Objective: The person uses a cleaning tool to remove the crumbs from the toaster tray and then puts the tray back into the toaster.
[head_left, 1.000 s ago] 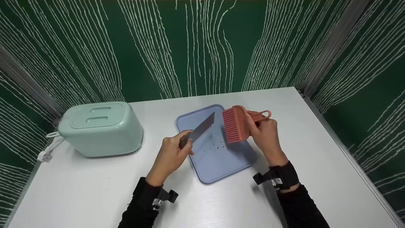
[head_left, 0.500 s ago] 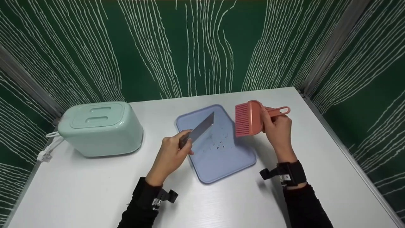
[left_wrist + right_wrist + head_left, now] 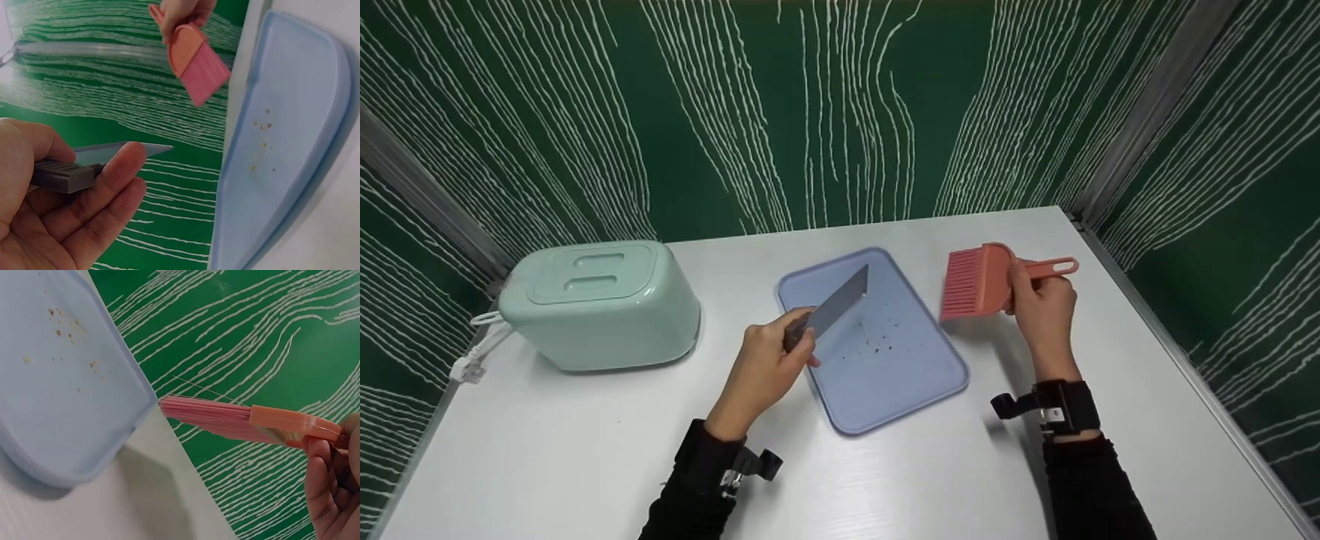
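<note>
In the head view my left hand (image 3: 769, 364) grips the dark handle of a knife (image 3: 840, 304), its blade slanting up and right above a blue tray (image 3: 885, 397). Brown and yellowish crumbs (image 3: 263, 145) lie scattered on the tray, plain in both wrist views. Off the tray's right side, my right hand (image 3: 1044, 319) holds an orange-red hand brush (image 3: 976, 281) by its handle near the head. Its pink bristles (image 3: 205, 416) point left toward the tray's edge, raised over the table. Part of the knife's handle is hidden in my left palm.
A mint-green toaster (image 3: 600, 315) with a lid stands at the left of the white table (image 3: 585, 457), its white plug (image 3: 467, 369) lying beside it. Green walls (image 3: 840, 112) with white streaks close off the back and sides.
My right hand has carried the brush rightward, from over the tray to beyond its right edge. My left hand and the knife have stayed almost still.
</note>
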Available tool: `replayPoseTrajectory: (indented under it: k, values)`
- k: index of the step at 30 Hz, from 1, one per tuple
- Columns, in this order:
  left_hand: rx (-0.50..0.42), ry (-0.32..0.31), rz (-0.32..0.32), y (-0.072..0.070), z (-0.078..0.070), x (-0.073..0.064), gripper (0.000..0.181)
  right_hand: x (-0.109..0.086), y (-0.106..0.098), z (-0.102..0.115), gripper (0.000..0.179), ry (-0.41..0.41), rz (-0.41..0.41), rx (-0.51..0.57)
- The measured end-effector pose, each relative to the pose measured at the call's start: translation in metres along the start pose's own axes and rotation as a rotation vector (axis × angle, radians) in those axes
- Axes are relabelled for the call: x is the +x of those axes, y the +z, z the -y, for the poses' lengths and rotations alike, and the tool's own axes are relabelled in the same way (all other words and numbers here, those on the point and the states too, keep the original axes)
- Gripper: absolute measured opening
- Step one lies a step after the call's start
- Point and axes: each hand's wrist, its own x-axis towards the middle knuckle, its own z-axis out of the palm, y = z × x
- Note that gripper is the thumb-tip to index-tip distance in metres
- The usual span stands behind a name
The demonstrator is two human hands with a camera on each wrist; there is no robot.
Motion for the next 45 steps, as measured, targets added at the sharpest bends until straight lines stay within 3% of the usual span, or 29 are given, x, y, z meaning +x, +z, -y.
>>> replayPoseTrajectory:
  k: [6, 13, 24, 29, 35, 45]
  values:
    - [-0.017, -0.005, -0.004, 0.0, 0.0, 0.0, 0.033, 0.005, -0.007, -0.016, 0.045, 0.068, -0.009, 0.017]
    - [-0.027, -0.006, -0.003, -0.001, 0.001, 0.001, 0.033, 0.006, -0.007, -0.031, 0.047, 0.175, 0.037, 0.036]
    - [-0.005, -0.034, -0.006, -0.001, -0.001, 0.002, 0.035, 0.008, -0.014, -0.046, 0.048, 0.315, 0.181, 0.13]
    - [-0.002, -0.043, -0.003, -0.001, -0.001, 0.001, 0.036, 0.01, -0.021, -0.049, 0.049, 0.4, 0.282, 0.159]
    - [-0.008, -0.046, -0.002, -0.002, -0.001, 0.001, 0.036, 0.011, -0.028, -0.057, 0.056, 0.413, 0.396, 0.091]
    - [-0.012, -0.043, -0.003, -0.001, 0.0, 0.001, 0.035, 0.01, -0.027, -0.059, 0.048, 0.442, 0.411, 0.112]
